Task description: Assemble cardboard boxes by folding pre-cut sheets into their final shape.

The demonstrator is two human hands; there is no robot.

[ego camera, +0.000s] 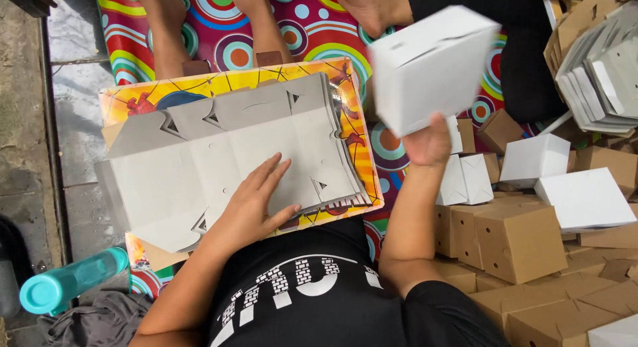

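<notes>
Overhead: right hand holds a folded white cardboard box aloft, fingers clamped beneath it. Left hand, fingers spread, presses flat grey carton blanks onto the colourful board, steadying them.

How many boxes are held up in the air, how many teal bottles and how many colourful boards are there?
White box held up by the right hand: 1
Teal bottle: 1
Colourful board: 1
Total: 3
</notes>
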